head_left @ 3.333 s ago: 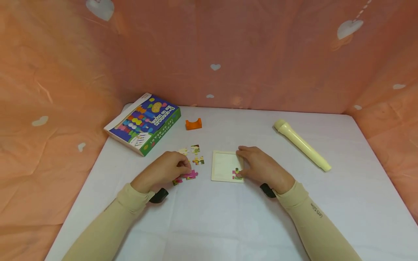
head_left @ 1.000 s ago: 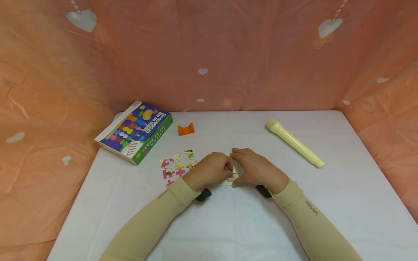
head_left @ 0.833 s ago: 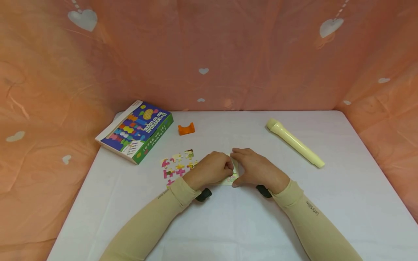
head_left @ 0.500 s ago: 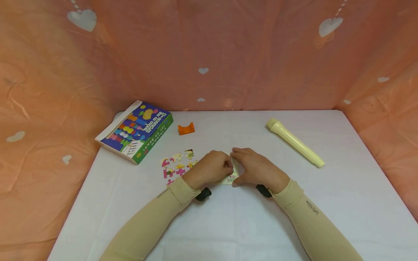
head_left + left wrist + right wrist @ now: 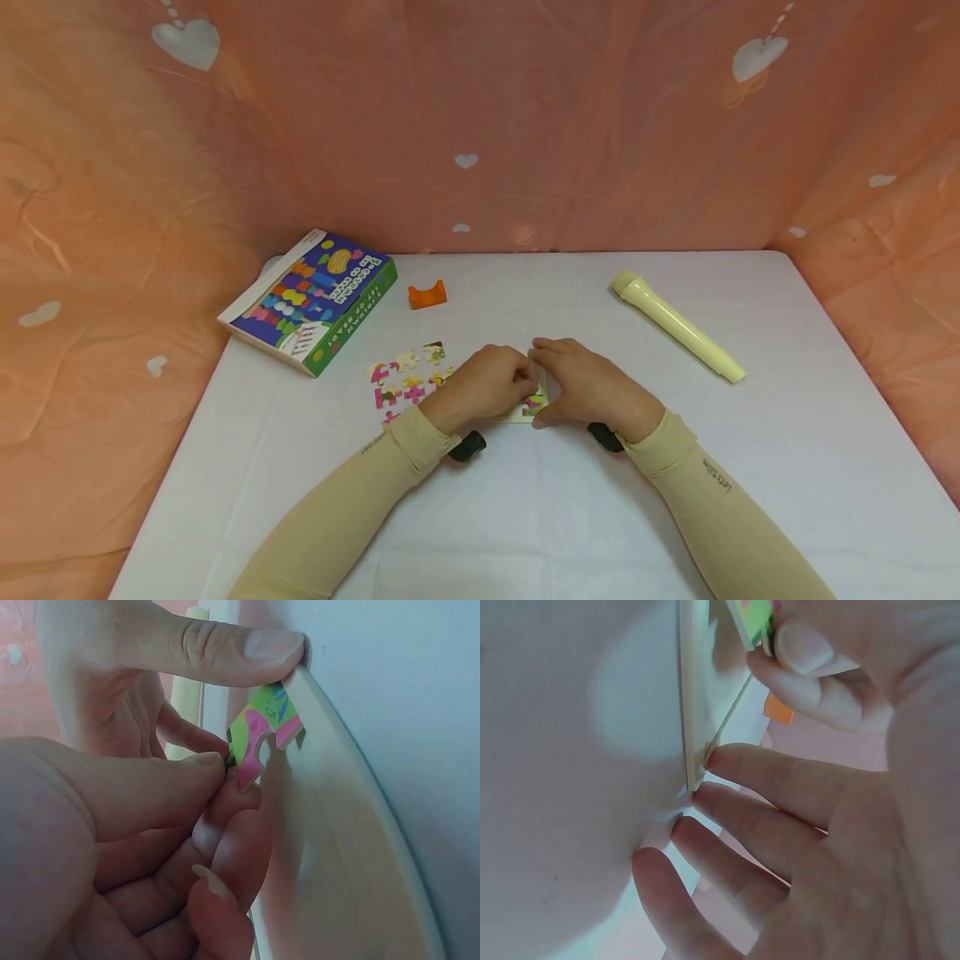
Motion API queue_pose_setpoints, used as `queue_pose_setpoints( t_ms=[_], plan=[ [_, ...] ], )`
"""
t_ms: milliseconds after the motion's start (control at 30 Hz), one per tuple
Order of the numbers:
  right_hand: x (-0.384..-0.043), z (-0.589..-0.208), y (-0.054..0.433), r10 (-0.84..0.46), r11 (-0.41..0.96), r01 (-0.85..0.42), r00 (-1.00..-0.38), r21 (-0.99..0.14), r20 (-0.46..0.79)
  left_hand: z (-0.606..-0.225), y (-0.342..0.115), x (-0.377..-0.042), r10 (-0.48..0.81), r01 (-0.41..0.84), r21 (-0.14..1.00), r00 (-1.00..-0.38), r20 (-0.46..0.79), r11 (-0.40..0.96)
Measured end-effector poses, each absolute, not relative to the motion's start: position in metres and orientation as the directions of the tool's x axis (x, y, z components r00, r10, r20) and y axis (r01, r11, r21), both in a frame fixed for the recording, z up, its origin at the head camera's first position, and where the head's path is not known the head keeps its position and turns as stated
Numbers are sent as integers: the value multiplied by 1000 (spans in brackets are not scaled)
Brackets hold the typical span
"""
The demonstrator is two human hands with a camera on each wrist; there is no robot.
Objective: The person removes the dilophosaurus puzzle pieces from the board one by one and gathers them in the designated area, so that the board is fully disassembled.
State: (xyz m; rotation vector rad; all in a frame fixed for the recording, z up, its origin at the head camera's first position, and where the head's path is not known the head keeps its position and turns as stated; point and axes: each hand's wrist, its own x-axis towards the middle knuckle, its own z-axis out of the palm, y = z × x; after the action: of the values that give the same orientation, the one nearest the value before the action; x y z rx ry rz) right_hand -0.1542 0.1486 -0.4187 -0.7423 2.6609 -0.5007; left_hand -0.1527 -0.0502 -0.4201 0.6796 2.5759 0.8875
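Observation:
My left hand [image 5: 487,385] is over a pale wooden puzzle tray [image 5: 543,375], its palm and fingers covering most of the tray. In the left wrist view its thumb and index finger pinch the edge of a green and pink jigsaw piece [image 5: 259,735], which sits tilted near the tray's corner. My right hand [image 5: 592,387] spans the tray's right side, thumb at the near corner and fingertips at the far one. Its fingers look nearly straight in the right wrist view, tips against the tray edge. Loose jigsaw pieces [image 5: 413,382] lie left of the tray, some hidden behind the left wrist.
A blue and green toy box [image 5: 311,300] lies at the back left. Beside it is a small orange cradle-shaped block [image 5: 427,295]. A pale yellow microphone-shaped tube [image 5: 677,326] lies at the right. Peach cloth with hearts [image 5: 525,125] hangs behind the white table [image 5: 600,517].
The left hand has come from the loose pieces rightward over the tray, where it now pinches a piece. Over the last second that piece has turned slightly. The right hand stays at the tray.

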Motion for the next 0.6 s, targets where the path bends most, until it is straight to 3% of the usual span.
queue_pose_setpoints(
  t_ms=[300,600],
  plan=[
    [-153,-418,148,-549,797,-431,-809,-422,-210,-416,-61,-154,510,282,675,-844,-164,682],
    [-153,-417,146,-546,807,-439,-810,-396,-216,-403,-115,-147,412,192,671,-892,-185,716]
  ],
)
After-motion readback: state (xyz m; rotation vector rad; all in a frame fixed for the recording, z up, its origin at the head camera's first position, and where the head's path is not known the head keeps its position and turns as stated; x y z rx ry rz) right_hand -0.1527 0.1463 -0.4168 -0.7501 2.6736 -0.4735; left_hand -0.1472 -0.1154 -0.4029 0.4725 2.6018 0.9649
